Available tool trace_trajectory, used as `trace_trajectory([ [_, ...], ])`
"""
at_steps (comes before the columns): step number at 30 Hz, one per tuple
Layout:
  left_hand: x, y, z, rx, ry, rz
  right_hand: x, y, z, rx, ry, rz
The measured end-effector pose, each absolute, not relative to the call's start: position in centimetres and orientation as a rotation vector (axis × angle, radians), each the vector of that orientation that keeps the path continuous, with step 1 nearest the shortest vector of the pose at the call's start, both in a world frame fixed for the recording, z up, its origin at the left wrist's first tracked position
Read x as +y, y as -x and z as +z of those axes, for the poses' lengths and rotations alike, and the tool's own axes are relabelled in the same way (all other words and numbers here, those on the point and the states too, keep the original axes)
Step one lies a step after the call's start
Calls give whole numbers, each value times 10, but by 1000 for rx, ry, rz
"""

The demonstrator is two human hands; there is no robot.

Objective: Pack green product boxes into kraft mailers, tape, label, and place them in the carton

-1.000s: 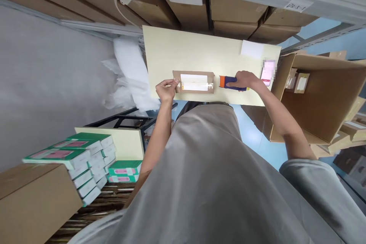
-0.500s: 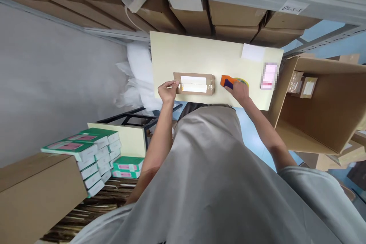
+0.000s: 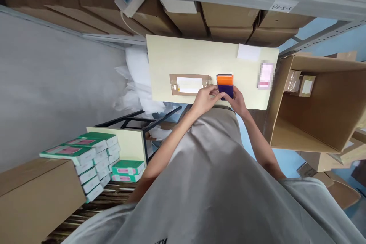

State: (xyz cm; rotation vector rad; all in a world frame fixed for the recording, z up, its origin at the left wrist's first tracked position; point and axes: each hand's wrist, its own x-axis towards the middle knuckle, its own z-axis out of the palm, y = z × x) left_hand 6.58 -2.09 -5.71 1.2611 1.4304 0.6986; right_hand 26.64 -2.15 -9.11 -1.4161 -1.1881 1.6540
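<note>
An orange and dark-blue tape dispenser (image 3: 225, 84) is held upright between my two hands over the light-topped table. From its right side and lower edge, my right hand (image 3: 238, 102) grips it. My left hand (image 3: 204, 100) is closed at its lower left, with thumb and fingers against it; whether they also pinch the tape end is too small to make out. Just left of the dispenser lies a small brown cardboard box (image 3: 174, 84), with clear tape at its ends and a white label (image 3: 188, 84) on top. My left hand overlaps the box's lower right corner.
The table (image 3: 162, 53) also bears a white paper (image 3: 248, 52) and a blurred pink item (image 3: 265, 75). A large open carton (image 3: 309, 122) stands at the right with small boxes inside. Shelved cartons (image 3: 233, 15) line the back. Green-and-white boxes (image 3: 94, 171) are stacked at lower left.
My left hand has left the box's left end and moved right to the dispenser. My right hand has turned the dispenser upright and drawn it slightly left. The box's taped right end is now partly covered.
</note>
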Motion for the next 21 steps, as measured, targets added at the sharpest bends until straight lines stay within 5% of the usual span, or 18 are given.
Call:
trace_trajectory([
  [21,-43,-48,-27,1350,-1316,791,-49,-282,-87,-2134,1519,938],
])
